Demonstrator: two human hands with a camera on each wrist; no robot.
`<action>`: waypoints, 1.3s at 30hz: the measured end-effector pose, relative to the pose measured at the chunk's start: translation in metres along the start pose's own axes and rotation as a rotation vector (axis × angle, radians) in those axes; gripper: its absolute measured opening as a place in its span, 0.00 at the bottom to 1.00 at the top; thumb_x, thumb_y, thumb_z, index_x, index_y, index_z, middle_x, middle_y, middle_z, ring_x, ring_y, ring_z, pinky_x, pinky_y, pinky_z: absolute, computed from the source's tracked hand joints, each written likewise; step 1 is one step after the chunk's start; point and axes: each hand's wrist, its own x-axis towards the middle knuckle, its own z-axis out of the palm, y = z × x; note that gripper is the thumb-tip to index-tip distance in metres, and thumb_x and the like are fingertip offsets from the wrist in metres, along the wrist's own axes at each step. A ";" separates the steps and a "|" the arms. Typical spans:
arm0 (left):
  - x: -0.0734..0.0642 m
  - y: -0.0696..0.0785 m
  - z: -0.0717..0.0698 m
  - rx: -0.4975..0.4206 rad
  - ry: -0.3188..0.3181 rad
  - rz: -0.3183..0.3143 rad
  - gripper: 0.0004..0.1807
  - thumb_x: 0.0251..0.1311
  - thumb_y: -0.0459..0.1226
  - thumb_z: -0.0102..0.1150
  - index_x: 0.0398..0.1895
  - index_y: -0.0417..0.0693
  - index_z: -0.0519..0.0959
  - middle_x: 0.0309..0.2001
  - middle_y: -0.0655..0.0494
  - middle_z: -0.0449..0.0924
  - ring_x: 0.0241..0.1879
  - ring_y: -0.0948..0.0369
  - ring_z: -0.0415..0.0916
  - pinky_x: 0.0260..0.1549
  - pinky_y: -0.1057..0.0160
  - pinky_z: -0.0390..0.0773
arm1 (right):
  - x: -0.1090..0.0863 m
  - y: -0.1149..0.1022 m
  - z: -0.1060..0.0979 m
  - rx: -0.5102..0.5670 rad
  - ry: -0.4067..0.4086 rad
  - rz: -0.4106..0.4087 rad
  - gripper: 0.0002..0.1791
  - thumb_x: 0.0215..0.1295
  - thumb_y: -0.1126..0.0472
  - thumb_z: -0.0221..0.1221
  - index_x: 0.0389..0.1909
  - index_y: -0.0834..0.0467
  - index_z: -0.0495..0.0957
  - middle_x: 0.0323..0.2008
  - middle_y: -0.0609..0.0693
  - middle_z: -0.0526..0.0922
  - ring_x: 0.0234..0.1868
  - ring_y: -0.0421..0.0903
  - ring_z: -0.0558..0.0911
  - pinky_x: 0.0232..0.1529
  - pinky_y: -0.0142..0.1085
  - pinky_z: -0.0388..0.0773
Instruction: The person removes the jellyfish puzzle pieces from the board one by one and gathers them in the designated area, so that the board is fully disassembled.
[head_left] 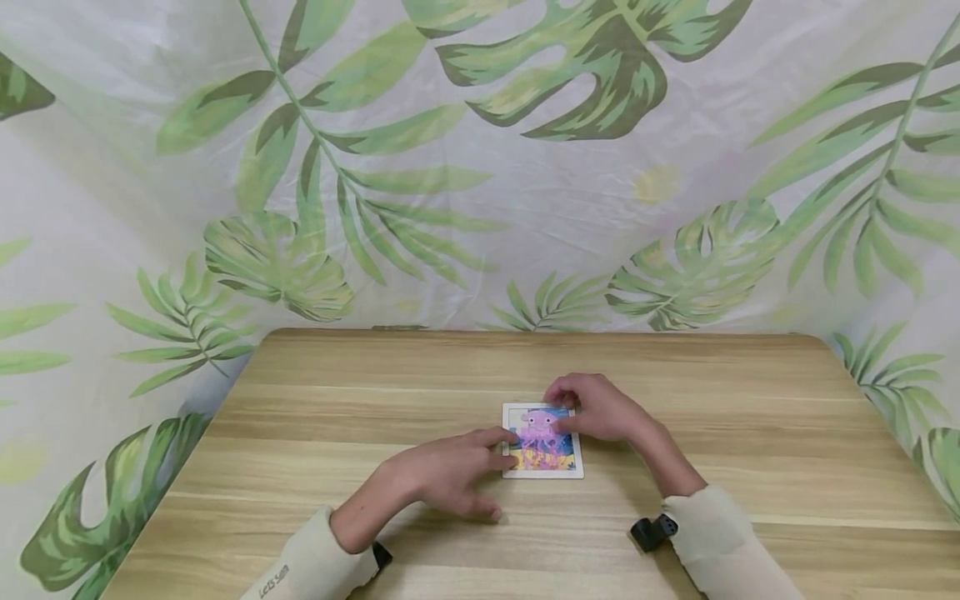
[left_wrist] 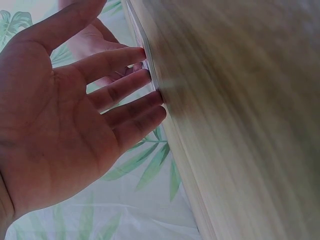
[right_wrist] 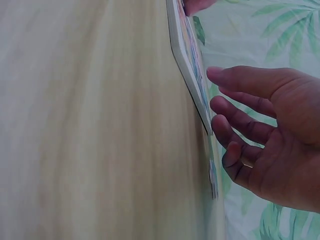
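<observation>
A square jellyfish picture board (head_left: 542, 475) with a white border lies flat on the table. It shows a pink jellyfish over blue water and yellow ground. My left hand (head_left: 457, 471) reaches its left side with fingers extended, two fingertips over the border and the thumb held apart. At the upper right corner is my right hand (head_left: 600, 408), its thumb tip over the picture and its other fingers loosely bent at the far edge. In the right wrist view nothing shows between that thumb and the fingers. A thin coloured sliver (right_wrist: 213, 175) appears just past the board's corner there.
The wood-grain table (head_left: 337, 367) runs back to a leaf-print cloth (head_left: 525, 208) that hangs behind and at both sides. A black wrist device (head_left: 654, 532) sits by the right sleeve (head_left: 723, 542). Another dark device peeks out under the left sleeve (head_left: 315, 558).
</observation>
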 end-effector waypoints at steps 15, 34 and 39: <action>0.000 0.001 0.001 -0.003 0.003 -0.009 0.38 0.66 0.54 0.72 0.76 0.50 0.77 0.82 0.51 0.63 0.80 0.55 0.63 0.79 0.56 0.69 | 0.009 -0.009 0.007 -0.015 -0.041 0.015 0.19 0.59 0.67 0.78 0.50 0.57 0.86 0.44 0.48 0.87 0.46 0.45 0.81 0.52 0.40 0.80; -0.001 0.002 0.004 -0.019 0.026 0.014 0.37 0.65 0.53 0.73 0.75 0.51 0.77 0.81 0.54 0.64 0.82 0.56 0.60 0.80 0.56 0.66 | 0.007 -0.013 0.012 -0.052 -0.043 -0.014 0.21 0.60 0.71 0.74 0.55 0.59 0.87 0.45 0.49 0.86 0.43 0.43 0.80 0.48 0.34 0.78; 0.000 0.002 0.004 -0.026 0.015 0.008 0.38 0.66 0.53 0.73 0.76 0.51 0.76 0.82 0.54 0.62 0.82 0.56 0.60 0.80 0.56 0.66 | 0.007 -0.012 0.013 -0.052 -0.035 -0.020 0.22 0.60 0.72 0.73 0.57 0.59 0.87 0.45 0.49 0.86 0.43 0.43 0.81 0.47 0.34 0.79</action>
